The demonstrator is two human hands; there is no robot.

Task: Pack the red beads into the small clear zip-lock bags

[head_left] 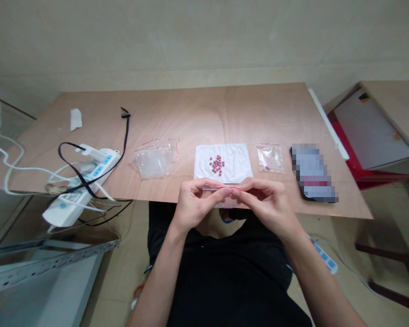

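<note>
Both hands pinch the red-striped top of a clear zip bag (229, 201) at the table's front edge. My left hand (197, 203) grips its left part, and my right hand (266, 200) grips close beside it, the thumbs nearly touching. Fingers cover much of the bag, so its contents cannot be made out. Just beyond my hands lies a white cloth or tissue (238, 164) with a small heap of reddish-pink pellets (218, 165) on it. To its right, another zip bag (270, 157) lies flat with something small and dark red inside.
A stack of clear zip bags (153, 161) lies left of the cloth. A phone with a blurred screen (313, 172) is at the right. On the left, a white power strip (71, 206) sits among tangled cables, with a white scrap (76, 119) behind.
</note>
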